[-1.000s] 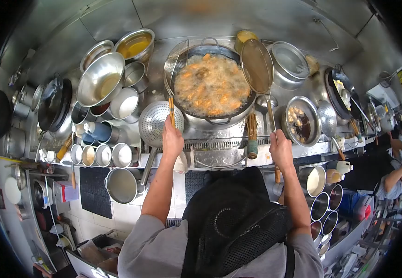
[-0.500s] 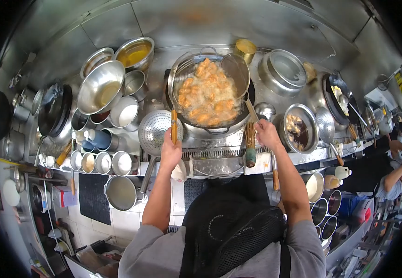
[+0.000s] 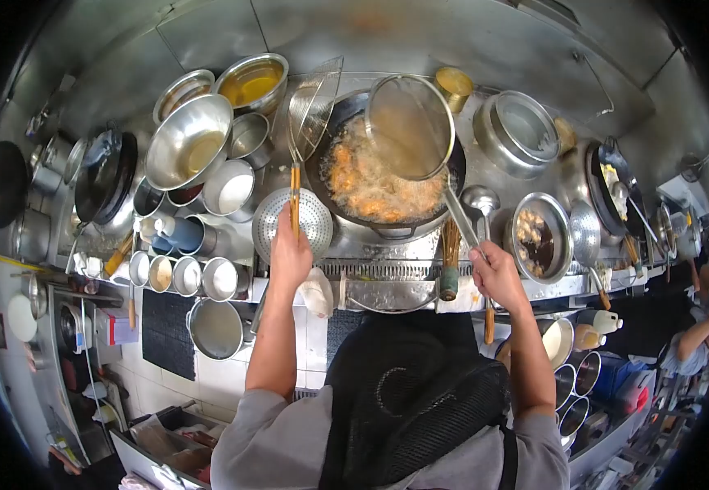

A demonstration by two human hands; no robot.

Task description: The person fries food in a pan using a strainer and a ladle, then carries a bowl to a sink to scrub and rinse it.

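Observation:
A dark wok (image 3: 387, 214) on the stove holds bubbling oil with several golden fried pieces (image 3: 371, 184). My left hand (image 3: 290, 253) grips the wooden handle of a wire mesh skimmer (image 3: 313, 110), raised at the wok's left rim. My right hand (image 3: 497, 275) grips the long handle of a round fine-mesh strainer (image 3: 410, 126), lifted and tilted above the wok. Both meshes look empty.
Steel bowls (image 3: 189, 151), an oil pot (image 3: 250, 82) and small cups (image 3: 183, 275) crowd the left. A perforated ladle (image 3: 292, 222) lies beside the wok, a bamboo brush (image 3: 449, 261) at the front. A food bowl (image 3: 538, 237) and a lidded pot (image 3: 524, 131) sit right. Another person (image 3: 701, 327) works far right.
Both skimmers had come together in the wok under a heap of fried pieces; now they are lifted apart and empty, and the pieces are back in the oil.

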